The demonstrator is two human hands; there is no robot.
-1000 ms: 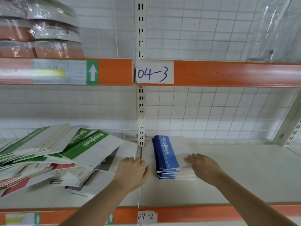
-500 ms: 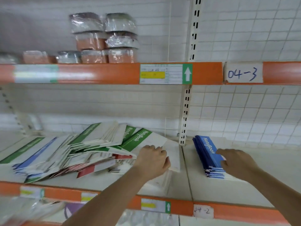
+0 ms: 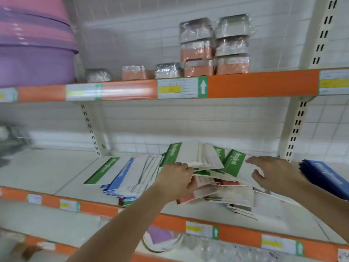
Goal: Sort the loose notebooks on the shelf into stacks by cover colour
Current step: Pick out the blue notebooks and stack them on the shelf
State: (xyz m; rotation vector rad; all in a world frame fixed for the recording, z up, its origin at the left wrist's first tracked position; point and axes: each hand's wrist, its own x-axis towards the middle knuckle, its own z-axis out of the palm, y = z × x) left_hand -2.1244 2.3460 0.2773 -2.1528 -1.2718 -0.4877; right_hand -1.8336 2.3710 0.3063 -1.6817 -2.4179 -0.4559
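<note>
The white shelf board with an orange front rail (image 3: 56,174) runs beneath both hands and carries everything the task concerns. Above the hands a second orange-railed upper shelf (image 3: 255,86) spans the view; far up and to the left of the left hand, a stack of purple and pink plastic basins (image 3: 34,46) stands on it, and almost straight above the left hand sit foil-wrapped packs in silver and orange (image 3: 213,48), piled in two columns with lower ones beside them.

The loose heap of white notebooks with green, blue and red cover bands (image 3: 205,176) lies between and under the two hands, its books tilted and overlapping. Just left of the left hand a fanned group shows a green-banded notebook (image 3: 105,170) on top with blue-banded ones beneath; this group is blurred at its edges. Just beyond the right hand, at the frame's right edge, stands the neat stack of blue-covered notebooks (image 3: 324,176), apart from the loose heap.

The left hand (image 3: 176,181) reaches into the heap, its grip curled round the edge of a few books near a red-banded notebook (image 3: 190,196), thumb below and fingers on top. The right hand (image 3: 273,172) hovers over the heap's right side, fingers spread and slightly bent, grasping nothing; whether the fingertips touch the green-banded cover under them cannot be told.

A white label with a green arrow (image 3: 182,87) is stuck on the upper rail above the left hand.
</note>
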